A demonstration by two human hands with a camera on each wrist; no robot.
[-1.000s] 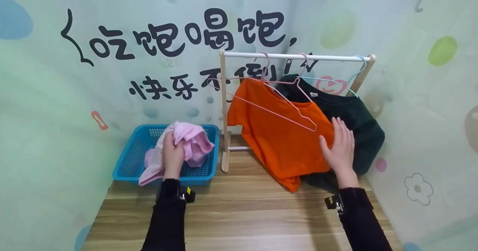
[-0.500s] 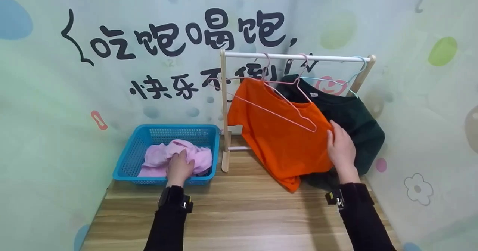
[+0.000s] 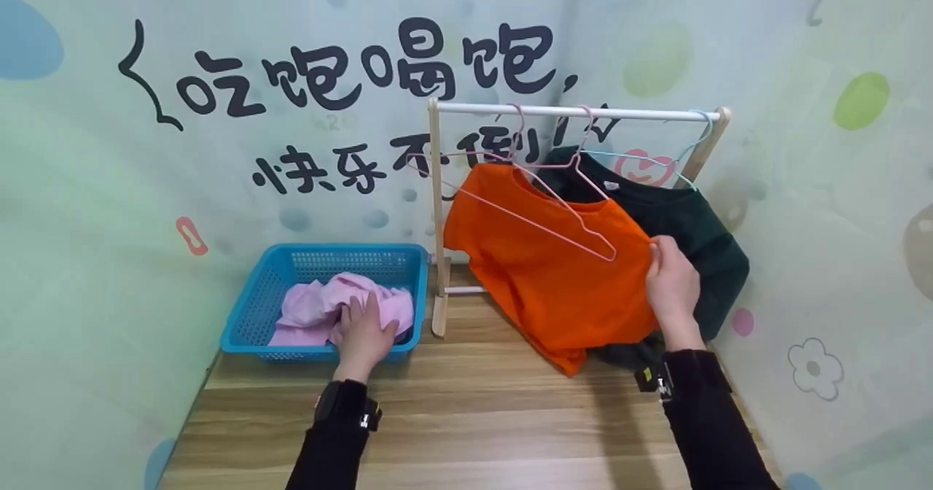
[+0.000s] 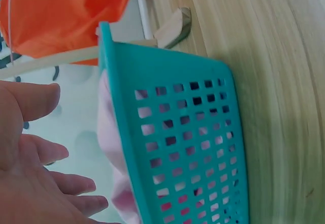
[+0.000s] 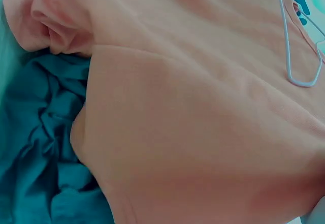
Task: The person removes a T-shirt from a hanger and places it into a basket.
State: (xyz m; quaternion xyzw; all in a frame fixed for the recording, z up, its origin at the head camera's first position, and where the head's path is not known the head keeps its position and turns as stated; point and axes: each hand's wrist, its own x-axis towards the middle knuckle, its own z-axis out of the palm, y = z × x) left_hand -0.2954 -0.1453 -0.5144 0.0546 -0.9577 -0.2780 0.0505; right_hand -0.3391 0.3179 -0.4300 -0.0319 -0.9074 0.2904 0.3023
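An orange T-shirt (image 3: 554,286) hangs from the rack (image 3: 503,109), its right shoulder edge pinched by my right hand (image 3: 672,284). In front of it hangs a bare pink hanger (image 3: 539,222), and another pink hanger (image 3: 576,173) goes into the shirt's neck. My left hand (image 3: 366,338) is at the front of the blue basket (image 3: 251,300), fingers spread and holding nothing. Close by its fingertips, a pink garment (image 3: 310,308) lies crumpled inside. In the left wrist view the hand's fingers (image 4: 76,183) are apart beside the basket's rim. The orange fabric (image 5: 177,112) fills most of the right wrist view.
Behind the orange shirt hangs a dark green top (image 3: 718,257), with a light blue hanger (image 3: 705,136) at the rack's right end. The rack's wooden leg (image 3: 439,308) stands beside the basket. Printed fabric walls surround the wooden tabletop (image 3: 466,417).
The pink garment went down into the basket and my left hand let go of it, drawing back slightly. My right hand took hold of the orange T-shirt's edge, and its neck dropped a little.
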